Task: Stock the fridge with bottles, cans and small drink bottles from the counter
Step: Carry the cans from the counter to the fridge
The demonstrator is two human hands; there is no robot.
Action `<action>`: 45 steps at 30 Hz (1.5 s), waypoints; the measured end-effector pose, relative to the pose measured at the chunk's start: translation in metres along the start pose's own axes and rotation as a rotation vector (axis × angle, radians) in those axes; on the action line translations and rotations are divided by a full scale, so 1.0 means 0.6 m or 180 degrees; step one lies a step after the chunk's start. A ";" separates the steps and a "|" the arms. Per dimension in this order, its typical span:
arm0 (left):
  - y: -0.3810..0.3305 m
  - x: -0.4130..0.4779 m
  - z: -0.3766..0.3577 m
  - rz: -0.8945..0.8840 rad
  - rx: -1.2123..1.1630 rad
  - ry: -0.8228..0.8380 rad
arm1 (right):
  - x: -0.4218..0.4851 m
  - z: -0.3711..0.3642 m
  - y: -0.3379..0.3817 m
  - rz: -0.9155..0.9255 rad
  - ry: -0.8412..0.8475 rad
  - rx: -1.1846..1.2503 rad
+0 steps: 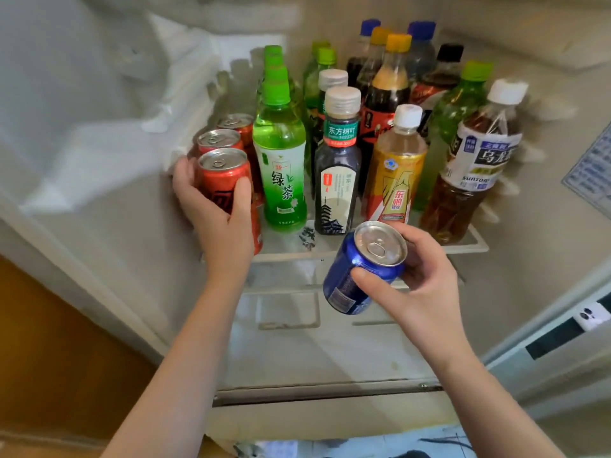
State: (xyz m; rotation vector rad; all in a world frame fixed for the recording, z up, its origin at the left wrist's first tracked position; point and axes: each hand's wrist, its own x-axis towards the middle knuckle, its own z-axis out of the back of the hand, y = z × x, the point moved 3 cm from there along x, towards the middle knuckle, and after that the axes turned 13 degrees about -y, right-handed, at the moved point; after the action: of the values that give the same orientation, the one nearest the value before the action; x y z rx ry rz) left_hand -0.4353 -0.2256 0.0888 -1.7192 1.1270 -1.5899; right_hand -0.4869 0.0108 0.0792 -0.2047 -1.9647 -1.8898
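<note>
My left hand (215, 209) grips a red can (222, 175) standing at the front left of the fridge shelf (476, 247). Two more red cans (220, 140) stand in a row right behind it. My right hand (420, 279) holds a blue can (362, 269), tilted, in the air just below and in front of the shelf's front edge. The shelf is packed with upright bottles: a green tea bottle (281, 166), a dark tea bottle (337, 173), a yellow energy drink bottle (395, 173) and an oolong tea bottle (469, 170) in the front row.
Several cola and green soda bottles (390, 77) fill the back of the shelf. Frost (178, 87) coats the fridge's left inner wall. A lower compartment (314, 345) lies under the shelf. The fridge door (562, 342) stands at the right, the wooden floor (49, 342) at the left.
</note>
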 end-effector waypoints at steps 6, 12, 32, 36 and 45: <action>0.062 -0.056 0.018 0.0334 0.0018 0.0510 | 0.007 -0.012 -0.011 -0.0118 0.0038 -0.0043; 0.077 -0.039 0.005 0.0339 0.0298 0.0692 | 0.015 -0.028 -0.019 -0.0187 0.0146 -0.0048; 0.020 -0.056 0.079 0.0435 -0.0183 0.1174 | 0.049 -0.118 0.001 -0.0070 0.0605 0.0066; 0.002 -0.076 0.077 0.0397 -0.0017 0.1808 | 0.059 -0.150 0.007 -0.0179 0.0744 0.0061; 0.004 -0.071 0.077 0.0274 0.0133 0.1906 | 0.059 -0.189 0.013 -0.0401 0.0927 0.0157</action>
State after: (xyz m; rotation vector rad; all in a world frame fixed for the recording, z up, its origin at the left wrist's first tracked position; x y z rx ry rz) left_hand -0.3887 -0.1977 0.0569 -1.1683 1.3991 -2.1234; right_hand -0.4952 -0.1062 0.1003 0.2026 -1.8585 -1.8252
